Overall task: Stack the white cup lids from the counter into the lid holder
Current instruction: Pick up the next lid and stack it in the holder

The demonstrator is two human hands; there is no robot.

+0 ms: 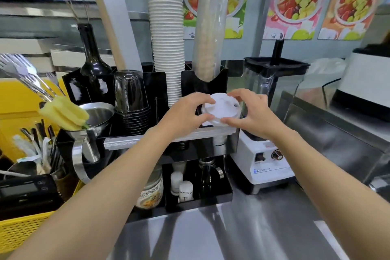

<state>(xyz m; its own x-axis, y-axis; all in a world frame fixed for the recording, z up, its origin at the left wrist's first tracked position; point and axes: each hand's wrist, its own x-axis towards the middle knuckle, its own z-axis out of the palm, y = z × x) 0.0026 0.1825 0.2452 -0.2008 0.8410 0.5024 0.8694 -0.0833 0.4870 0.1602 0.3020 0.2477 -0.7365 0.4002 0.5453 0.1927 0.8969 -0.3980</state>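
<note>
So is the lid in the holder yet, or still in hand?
Still in hand: the lid is pinched by the left hand and right hand, tilted, above the black holder.

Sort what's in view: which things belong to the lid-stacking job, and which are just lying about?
Job: white lid, held by left hand and right hand; black holder.

Lying about: paper cup stack, blender, wine bottle, steel jug, yellow basket.

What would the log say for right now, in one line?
left hand: gripping white lid | right hand: gripping white lid | lid: over black holder | blender: right
</note>
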